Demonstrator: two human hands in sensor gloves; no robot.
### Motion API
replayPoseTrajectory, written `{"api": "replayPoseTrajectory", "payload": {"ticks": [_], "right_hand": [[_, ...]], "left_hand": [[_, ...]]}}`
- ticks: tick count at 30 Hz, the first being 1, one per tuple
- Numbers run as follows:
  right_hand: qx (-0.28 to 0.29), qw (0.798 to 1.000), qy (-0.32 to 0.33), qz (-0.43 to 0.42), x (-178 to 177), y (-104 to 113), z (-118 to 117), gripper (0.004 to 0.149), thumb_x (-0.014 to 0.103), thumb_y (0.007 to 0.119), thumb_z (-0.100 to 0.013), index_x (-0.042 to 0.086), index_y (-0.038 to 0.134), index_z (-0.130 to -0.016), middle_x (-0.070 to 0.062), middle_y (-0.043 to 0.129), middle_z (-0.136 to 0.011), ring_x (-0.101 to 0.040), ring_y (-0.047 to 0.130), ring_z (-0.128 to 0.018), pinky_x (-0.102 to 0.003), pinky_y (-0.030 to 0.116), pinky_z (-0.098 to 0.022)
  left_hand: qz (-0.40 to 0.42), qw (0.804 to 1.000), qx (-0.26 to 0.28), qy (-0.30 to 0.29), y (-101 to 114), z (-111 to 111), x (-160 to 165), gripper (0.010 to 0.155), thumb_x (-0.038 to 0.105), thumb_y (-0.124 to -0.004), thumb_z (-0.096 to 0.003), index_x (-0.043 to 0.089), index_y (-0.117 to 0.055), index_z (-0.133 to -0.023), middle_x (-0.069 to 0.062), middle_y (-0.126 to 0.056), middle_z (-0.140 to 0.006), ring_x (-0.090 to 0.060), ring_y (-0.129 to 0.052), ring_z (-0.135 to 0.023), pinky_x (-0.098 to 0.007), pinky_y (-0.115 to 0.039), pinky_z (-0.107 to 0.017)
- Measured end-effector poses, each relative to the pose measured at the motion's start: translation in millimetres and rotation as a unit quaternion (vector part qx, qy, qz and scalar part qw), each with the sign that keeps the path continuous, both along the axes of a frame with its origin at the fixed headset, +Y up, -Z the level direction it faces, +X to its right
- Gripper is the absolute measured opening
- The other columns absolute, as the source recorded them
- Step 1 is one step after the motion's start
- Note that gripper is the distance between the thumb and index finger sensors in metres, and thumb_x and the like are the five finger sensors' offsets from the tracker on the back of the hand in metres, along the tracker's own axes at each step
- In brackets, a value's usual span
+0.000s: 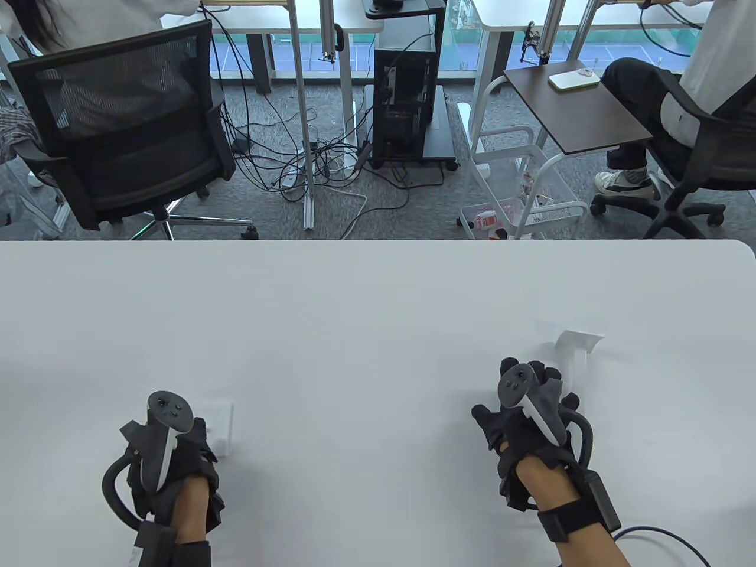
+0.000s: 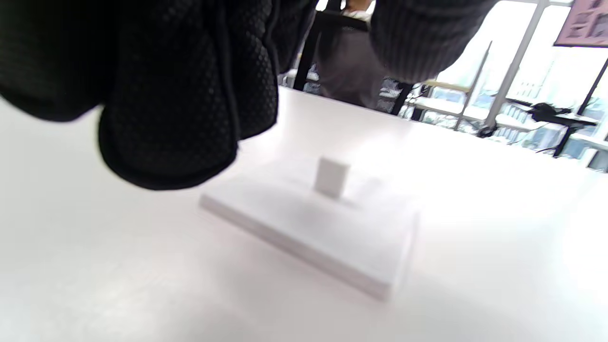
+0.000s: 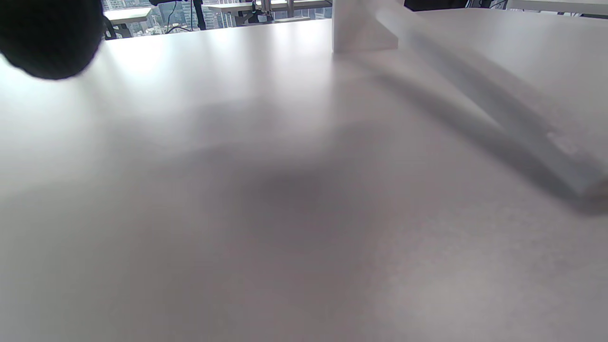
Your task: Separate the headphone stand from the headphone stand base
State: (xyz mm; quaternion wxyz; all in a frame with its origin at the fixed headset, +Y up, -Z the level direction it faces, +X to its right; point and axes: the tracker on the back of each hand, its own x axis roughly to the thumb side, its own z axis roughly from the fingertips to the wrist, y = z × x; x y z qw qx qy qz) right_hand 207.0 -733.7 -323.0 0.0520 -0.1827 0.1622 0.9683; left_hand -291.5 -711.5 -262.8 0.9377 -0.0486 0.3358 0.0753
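Note:
The white headphone stand base (image 1: 220,424) lies flat on the table at the left, apart from the stand. In the left wrist view the base (image 2: 327,237) shows a short upright peg (image 2: 331,177). My left hand (image 1: 198,440) is at the base's near left edge and holds nothing; its gloved fingers (image 2: 180,109) hang just short of the base. The white headphone stand (image 1: 576,353) lies on its side at the right. My right hand (image 1: 528,384) rests spread beside it, to its left, and holds nothing. The stand (image 3: 479,99) runs along the table in the right wrist view.
The white table (image 1: 366,307) has its far edge at mid-frame. Beyond it stand office chairs (image 1: 124,130), a computer cart (image 1: 407,100), floor cables and a small side table (image 1: 573,109) with a seated person.

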Motion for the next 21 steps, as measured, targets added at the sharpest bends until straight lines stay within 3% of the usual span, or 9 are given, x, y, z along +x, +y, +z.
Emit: {"api": "replayPoseTrajectory", "payload": {"ticks": [10, 21], "right_hand": [[-0.009, 1.000, 0.006, -0.002, 0.2, 1.4, 1.9, 0.090, 0.072, 0.073, -0.034, 0.054, 0.006, -0.090, 0.009, -0.004, -0.110, -0.019, -0.010, -0.105, -0.062, 0.005, -0.074], [-0.030, 0.999, 0.021, -0.001, -0.9, 1.2, 5.0, 0.093, 0.076, 0.072, -0.032, 0.054, 0.003, -0.089, 0.009, -0.008, -0.109, -0.020, -0.014, -0.104, -0.062, 0.003, -0.073]], "left_hand": [[-0.025, 0.984, 0.059, -0.167, 27.6, 10.1, 92.5, 0.073, 0.066, -0.068, -0.0385, 0.014, -0.081, -0.087, -0.009, -0.104, -0.067, -0.030, -0.115, -0.044, -0.047, -0.094, -0.037], [-0.007, 0.949, 0.052, -0.312, 21.8, 24.4, 164.7, 0.076, 0.069, -0.063, -0.0386, 0.013, -0.086, -0.084, -0.010, -0.104, -0.073, -0.034, -0.114, -0.055, -0.051, -0.092, -0.042]]}}
